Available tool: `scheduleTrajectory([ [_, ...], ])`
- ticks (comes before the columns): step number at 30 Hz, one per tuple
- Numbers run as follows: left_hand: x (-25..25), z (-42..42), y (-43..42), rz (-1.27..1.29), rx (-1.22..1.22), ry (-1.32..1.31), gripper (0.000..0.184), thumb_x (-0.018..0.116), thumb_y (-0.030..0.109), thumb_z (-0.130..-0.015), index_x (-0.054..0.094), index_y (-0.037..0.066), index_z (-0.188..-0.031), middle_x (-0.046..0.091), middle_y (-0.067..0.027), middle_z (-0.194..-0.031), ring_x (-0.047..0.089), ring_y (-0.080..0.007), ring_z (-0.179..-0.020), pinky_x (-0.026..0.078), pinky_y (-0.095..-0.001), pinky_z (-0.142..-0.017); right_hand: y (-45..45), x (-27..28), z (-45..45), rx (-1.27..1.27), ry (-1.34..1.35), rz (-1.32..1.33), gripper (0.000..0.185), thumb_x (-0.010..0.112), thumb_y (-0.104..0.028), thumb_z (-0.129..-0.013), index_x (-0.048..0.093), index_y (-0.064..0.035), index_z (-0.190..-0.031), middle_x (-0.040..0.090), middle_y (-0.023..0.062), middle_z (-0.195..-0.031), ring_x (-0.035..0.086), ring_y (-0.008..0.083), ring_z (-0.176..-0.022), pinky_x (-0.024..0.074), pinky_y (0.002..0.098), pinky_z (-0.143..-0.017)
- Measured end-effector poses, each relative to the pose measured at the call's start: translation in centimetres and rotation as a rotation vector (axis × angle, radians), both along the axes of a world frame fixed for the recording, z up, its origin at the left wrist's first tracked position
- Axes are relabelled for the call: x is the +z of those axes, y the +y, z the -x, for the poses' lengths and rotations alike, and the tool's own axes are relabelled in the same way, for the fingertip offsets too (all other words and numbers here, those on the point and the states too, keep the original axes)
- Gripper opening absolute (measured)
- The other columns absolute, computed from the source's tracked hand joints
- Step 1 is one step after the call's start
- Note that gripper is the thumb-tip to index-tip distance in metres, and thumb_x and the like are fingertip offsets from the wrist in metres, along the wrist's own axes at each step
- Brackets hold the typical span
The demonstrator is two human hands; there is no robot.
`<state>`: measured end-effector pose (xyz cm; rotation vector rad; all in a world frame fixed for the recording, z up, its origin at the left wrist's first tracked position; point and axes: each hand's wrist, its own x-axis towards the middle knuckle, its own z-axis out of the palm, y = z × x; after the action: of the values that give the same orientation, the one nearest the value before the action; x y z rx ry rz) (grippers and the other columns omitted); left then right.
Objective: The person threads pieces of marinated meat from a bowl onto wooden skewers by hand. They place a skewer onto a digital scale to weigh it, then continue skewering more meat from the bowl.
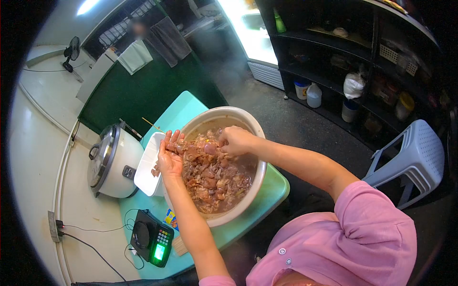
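Observation:
A large round white basin (260, 176) full of cut raw meat (210, 181) in brownish liquid stands on the turquoise table (186, 107). Over its left rim, my left hand (171, 155) is palm up, fingers apart, with pieces of meat lying on it. Inside the basin, at the upper right of the meat, my right hand (234, 140) has its fingers curled together; what they hold is hidden. Left of the basin, a white tray (145, 174) has a little meat at its inner edge. A thin stick (152, 125) pokes up beyond the tray.
A big rice cooker (117, 162) stands at the left. Nearer me are a digital scale (152, 238) with a lit green display, cables and a small blue and yellow packet (171, 219). A grey plastic stool (410, 152) and dark shelves (329, 47) are at the right.

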<state>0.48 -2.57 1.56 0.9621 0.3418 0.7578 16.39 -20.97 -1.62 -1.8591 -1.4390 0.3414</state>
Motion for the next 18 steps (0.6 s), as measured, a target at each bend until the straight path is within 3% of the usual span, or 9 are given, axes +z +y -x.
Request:
scheduleTrajectory([
  [18, 0.26, -0.03, -0.32, -0.006, 0.001, 0.003, 0.042, 0.029, 0.03, -0.097, 0.042, 0.002, -0.126, 0.051, -0.0184, -0.122, 0.049, -0.0315, -0.114, 0.042, -0.0416, -0.094, 0.4, -0.5, -0.14, -0.006, 0.011, -0.044, 0.013, 0.064, -0.012, -0.067, 0.07, -0.0088, -0.077, 0.066, 0.0161, -0.079, 0.063, 0.0309, -0.078, 0.0495, 0.0397, -0.073],
])
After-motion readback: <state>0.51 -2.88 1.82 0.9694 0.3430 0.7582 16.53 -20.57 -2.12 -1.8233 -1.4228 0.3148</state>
